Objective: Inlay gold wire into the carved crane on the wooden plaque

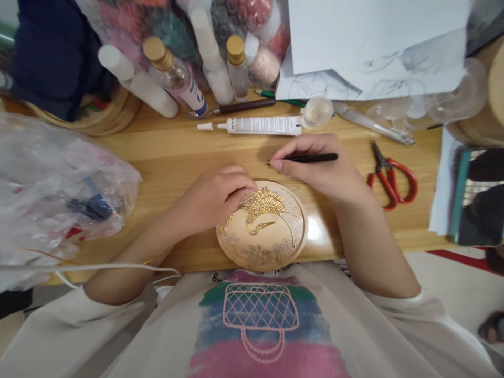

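A round, pale wooden plaque [271, 257] lies at the table's near edge. It carries a crane design [264, 205] with gold wire-like outlines on its upper part, and drawn waves below. My left hand [220, 197] is closed over the plaque's upper left edge, fingers bent, with some fingertips hidden. Just above and right of the plaque is my right hand [321, 170], pinching a slim black fine-tipped tool [311, 157]. The tool's point faces left, apart from the plaque. Its exact kind is unclear.
Beyond the hands lie a white glue tube [263, 125], its cap [205, 126] and a dark-handled tool [248, 106]. Red-handled pliers [394, 178] rest at right. Bottles [177, 79] and paper sheets [374, 42] fill the back; a plastic bag [59, 184] is at left.
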The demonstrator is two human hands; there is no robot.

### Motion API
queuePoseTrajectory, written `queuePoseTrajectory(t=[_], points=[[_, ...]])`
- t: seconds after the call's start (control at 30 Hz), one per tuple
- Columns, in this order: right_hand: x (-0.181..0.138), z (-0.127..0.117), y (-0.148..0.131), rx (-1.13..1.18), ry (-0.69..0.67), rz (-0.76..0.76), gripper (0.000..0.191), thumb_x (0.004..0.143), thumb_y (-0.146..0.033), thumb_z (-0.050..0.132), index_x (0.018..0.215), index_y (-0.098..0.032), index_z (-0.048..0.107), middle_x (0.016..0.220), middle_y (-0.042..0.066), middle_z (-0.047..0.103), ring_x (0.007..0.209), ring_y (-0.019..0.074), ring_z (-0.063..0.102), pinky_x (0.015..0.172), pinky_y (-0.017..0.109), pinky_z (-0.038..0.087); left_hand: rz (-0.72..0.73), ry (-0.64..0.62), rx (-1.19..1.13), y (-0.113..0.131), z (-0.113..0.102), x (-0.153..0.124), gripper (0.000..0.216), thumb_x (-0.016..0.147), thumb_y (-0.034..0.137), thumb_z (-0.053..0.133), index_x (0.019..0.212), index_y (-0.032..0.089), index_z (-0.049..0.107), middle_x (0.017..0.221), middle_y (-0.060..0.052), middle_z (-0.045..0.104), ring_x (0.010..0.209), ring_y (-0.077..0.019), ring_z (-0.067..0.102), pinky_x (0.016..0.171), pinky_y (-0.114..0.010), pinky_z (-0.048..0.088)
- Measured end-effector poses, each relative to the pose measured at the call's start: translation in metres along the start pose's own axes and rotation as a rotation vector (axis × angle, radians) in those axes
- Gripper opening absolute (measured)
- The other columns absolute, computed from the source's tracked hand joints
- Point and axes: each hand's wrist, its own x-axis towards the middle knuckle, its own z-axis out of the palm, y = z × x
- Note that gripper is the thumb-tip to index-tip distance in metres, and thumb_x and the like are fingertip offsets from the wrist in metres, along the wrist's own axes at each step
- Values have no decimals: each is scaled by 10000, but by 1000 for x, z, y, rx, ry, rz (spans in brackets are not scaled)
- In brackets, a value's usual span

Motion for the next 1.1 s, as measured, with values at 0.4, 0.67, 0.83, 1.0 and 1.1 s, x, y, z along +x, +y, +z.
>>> queuePoseTrajectory(t=[0.4, 0.67, 0.83, 1.0, 1.1], points=[[0, 1, 0, 36, -3, 19, 36, 734, -186, 775, 724, -189, 740, 744, -13, 733, 711, 119, 657, 685, 261, 553, -2, -3, -27, -3, -1, 1, 191, 933, 158, 520, 897, 152, 708, 833, -25, 687, 738, -134, 628, 652, -236, 466], [-4, 1, -8, 182, 122, -133, 50, 730, -235, 786, 744, -207, 747, 673, -34, 702, 605, 90, 609, 636, 247, 529, 95, 255, -110, 18, -23, 6, 102, 924, 157, 601, 909, 157, 702, 826, -18, 701, 755, -114, 646, 676, -220, 502], [-16, -4, -46, 407, 167, -240, 93, 833, -306, 729, 899, -257, 772, 724, -16, 737, 619, 90, 639, 572, 209, 498, 288, 600, -99, 58, -57, 11, 144, 911, 119, 623, 971, 225, 699, 810, 8, 662, 719, -112, 612, 637, -240, 492], [-24, -13, -111, 634, -164, -391, 158, 844, -328, 700, 972, -243, 742, 696, -5, 732, 544, 100, 633, 491, 201, 478, 454, 767, -118, 93, -78, 15, 184, 904, 90, 628, 999, 230, 700, 810, 13, 646, 735, -106, 588, 625, -235, 473], [-22, -10, -139, 704, -293, -472, 139, 849, -301, 665, 945, -224, 728, 629, -14, 692, 493, 92, 590, 459, 190, 451, 508, 819, -164, 111, -82, 14, 166, 904, 101, 633, 991, 225, 700, 800, 22, 635, 727, -97, 569, 624, -229, 468]])
